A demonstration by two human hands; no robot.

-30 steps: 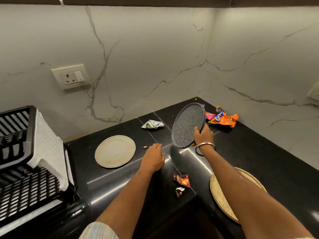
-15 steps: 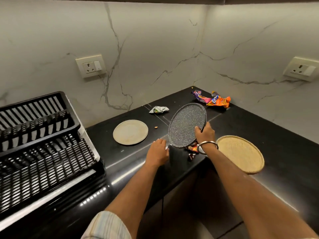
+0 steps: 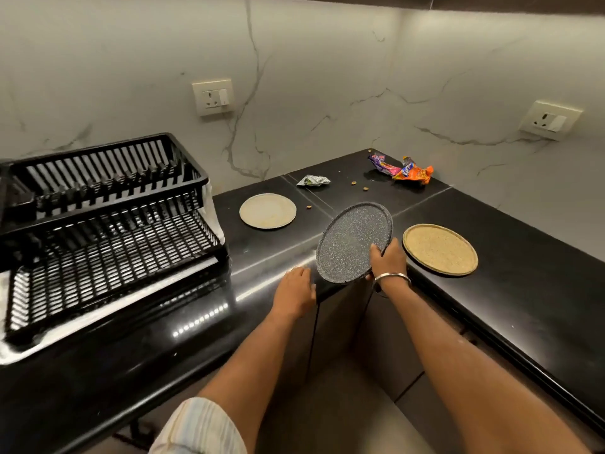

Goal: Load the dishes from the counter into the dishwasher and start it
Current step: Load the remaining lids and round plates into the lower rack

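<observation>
My right hand (image 3: 386, 258) grips the lower right rim of a dark speckled plate (image 3: 352, 240), which is tilted up over the inner corner of the black counter (image 3: 510, 257). My left hand (image 3: 296, 290) rests flat on the counter edge just left of that plate, holding nothing. A pale beige plate (image 3: 267, 211) lies flat on the counter further back to the left. A tan speckled plate (image 3: 439, 249) lies flat to the right of my right hand. No dishwasher is in view.
A black two-tier dish rack (image 3: 98, 224) stands on the counter at the left. Crumpled snack wrappers (image 3: 404, 170) and a silver wrapper (image 3: 312, 180) lie near the marble wall, with a few crumbs. Dark cabinet doors (image 3: 340, 339) sit below the counter corner.
The camera has pulled back from the counter. My right hand has drawn the dark speckled plate toward the counter's front edge. The two small wrappers near the edge are hidden now.
</observation>
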